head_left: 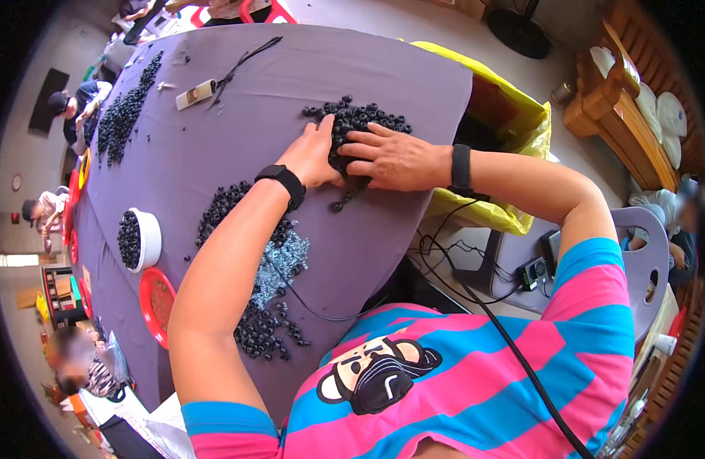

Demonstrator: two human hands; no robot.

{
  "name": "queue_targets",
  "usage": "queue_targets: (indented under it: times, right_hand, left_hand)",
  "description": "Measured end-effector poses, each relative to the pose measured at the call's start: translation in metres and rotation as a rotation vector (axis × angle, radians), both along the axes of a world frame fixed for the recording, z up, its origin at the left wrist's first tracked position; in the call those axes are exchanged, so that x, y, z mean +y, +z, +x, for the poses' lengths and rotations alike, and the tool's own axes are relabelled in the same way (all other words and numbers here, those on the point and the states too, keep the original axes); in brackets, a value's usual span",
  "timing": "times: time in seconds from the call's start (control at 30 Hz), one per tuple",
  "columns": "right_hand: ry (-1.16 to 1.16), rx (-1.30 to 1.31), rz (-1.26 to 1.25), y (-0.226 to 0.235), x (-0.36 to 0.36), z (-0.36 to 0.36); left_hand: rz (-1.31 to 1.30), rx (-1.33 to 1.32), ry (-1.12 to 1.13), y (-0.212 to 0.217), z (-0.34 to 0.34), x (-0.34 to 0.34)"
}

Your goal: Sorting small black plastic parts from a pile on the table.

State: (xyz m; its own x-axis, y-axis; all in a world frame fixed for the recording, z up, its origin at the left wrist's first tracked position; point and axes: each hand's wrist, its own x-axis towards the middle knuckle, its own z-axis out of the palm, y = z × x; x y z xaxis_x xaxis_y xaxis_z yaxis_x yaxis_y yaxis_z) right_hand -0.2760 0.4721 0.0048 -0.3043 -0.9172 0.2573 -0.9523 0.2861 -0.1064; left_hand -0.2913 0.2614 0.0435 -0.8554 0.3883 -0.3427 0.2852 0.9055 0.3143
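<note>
Small round black pieces, which look like plastic rings or nuts, lie in a pile (pixel 357 113) near the table's right edge. My left hand (pixel 314 155) rests against the near left side of this pile, its fingers stretched and partly hidden among the pieces. From the right, my right hand (pixel 394 157) lies over the pile with its fingers spread. A few loose pieces (pixel 339 205) sit just below my hands. More black pieces (pixel 225 208) and a heap of small silvery metal parts (pixel 283 264) lie beside my left forearm.
A yellow-lined bin (pixel 532 130) stands against the table's right edge. On the left are a white bowl (pixel 148 239) of black pieces and a red dish (pixel 159 294). Dark cable ties (pixel 241 63) lie farther back. A black cable (pixel 505 336) crosses my shirt. Other people sit around the table.
</note>
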Motion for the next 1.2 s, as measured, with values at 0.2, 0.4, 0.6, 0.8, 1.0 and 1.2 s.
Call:
queue_targets:
  times: [0.2,0.4,0.6,0.8,1.0,1.2]
  right_hand:
    - [-0.068,0.018,-0.023,-0.005,0.026,-0.003]
    - [-0.099,0.049,-0.063,-0.009,0.043,-0.007]
    - [-0.147,0.054,-0.116,-0.007,0.069,-0.006]
    - [-0.316,0.077,-0.142,-0.01,0.112,0.001]
    - [-0.47,0.063,-0.108,-0.007,0.155,0.011]
    - [-0.565,-0.073,-0.148,0.02,0.146,0.001]
  left_hand:
    - [0.086,0.04,-0.039,-0.007,-0.006,0.03]
    - [0.176,0.051,-0.008,-0.01,-0.005,0.053]
    - [0.236,0.136,-0.044,-0.019,-0.011,0.081]
    - [0.365,0.16,-0.094,-0.028,-0.014,0.128]
    - [0.493,0.218,-0.156,-0.025,-0.01,0.158]
    - [0.526,0.317,-0.206,-0.016,0.003,0.07]
